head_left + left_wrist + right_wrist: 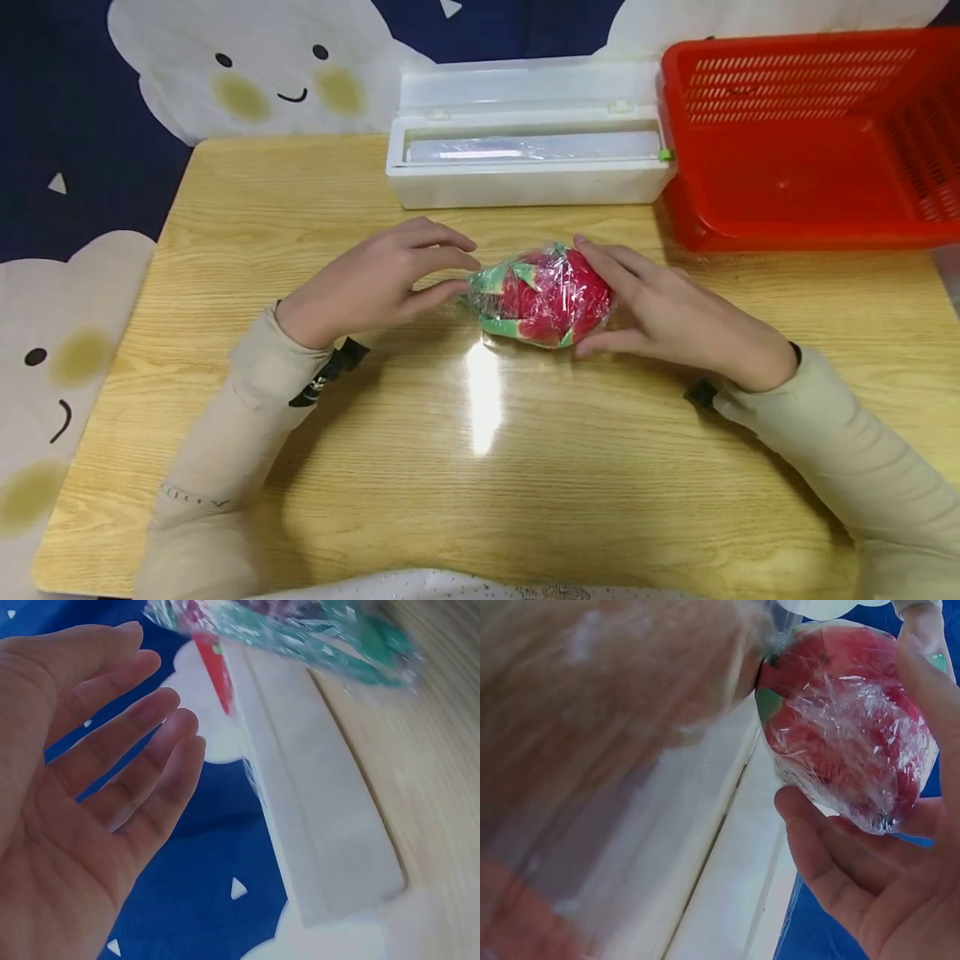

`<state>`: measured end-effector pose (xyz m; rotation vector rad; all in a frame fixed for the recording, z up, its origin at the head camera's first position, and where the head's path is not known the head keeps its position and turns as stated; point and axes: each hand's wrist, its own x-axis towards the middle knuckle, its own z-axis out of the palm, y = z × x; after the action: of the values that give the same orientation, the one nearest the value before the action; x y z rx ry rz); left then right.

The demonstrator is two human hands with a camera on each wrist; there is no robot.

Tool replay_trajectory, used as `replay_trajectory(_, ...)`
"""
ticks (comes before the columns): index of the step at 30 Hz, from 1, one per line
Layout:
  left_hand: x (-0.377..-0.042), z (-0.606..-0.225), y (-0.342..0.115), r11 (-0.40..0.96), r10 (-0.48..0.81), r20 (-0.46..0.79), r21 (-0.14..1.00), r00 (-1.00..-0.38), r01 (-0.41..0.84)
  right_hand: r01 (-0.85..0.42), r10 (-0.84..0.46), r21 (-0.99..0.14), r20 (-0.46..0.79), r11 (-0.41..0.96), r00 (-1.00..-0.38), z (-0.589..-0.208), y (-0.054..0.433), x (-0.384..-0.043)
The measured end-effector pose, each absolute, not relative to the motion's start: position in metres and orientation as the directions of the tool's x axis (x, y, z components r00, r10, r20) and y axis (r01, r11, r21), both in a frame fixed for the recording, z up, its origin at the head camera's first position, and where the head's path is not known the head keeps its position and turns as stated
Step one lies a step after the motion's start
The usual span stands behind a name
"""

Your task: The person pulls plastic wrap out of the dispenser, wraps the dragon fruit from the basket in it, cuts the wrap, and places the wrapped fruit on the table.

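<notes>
A red dragon fruit [551, 296] with green scales, wrapped in clear cling film, is at the middle of the wooden table, its narrow end pointing left. My right hand [660, 312] grips its blunt end, fingertips at the far edge and thumb at the near one. The right wrist view shows the film bunched and shiny over the fruit [847, 727], between thumb and fingers. My left hand [382, 279] is at the narrow end, its fingertips right at the film. Its fingers [127, 742] are spread and relaxed in the left wrist view, with nothing in the palm.
Behind the fruit stands a long white cling film dispenser [532, 187], lid up, a film roll [532, 148] inside. To its right is a red plastic basket [802, 233] with slotted walls. Dark blue cloth with white clouds [262, 75] borders the table [450, 500].
</notes>
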<state>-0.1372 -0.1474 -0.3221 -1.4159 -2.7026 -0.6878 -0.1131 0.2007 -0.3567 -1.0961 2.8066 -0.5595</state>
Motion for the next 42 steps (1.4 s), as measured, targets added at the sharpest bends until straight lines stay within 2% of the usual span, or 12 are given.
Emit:
replay_trajectory(10,-0.137,-0.333,-0.174,0.555,0.734,0.198,0.374,-0.649,0.743,-0.680,-0.684,-0.325,0.121,0.657,-0.719,-0.356,0.204,-0.116)
replay_trajectory(18,-0.136,-0.340,-0.188,0.592,0.704,0.176,0.390,-0.688,0.705,-0.673,-0.681,-0.326,0.111,0.663,-0.724,-0.358,0.206,-0.119)
replay_trajectory(30,-0.136,-0.350,-0.199,0.603,0.696,0.183,0.377,-0.695,0.703,-0.645,-0.649,-0.309,0.104,0.699,-0.754,-0.355,0.209,-0.123)
replay_trajectory(42,-0.137,-0.352,-0.203,0.602,0.692,0.194,0.378,-0.696,0.704,-0.689,-0.682,-0.290,0.142,0.664,-0.717,-0.353,0.206,-0.131)
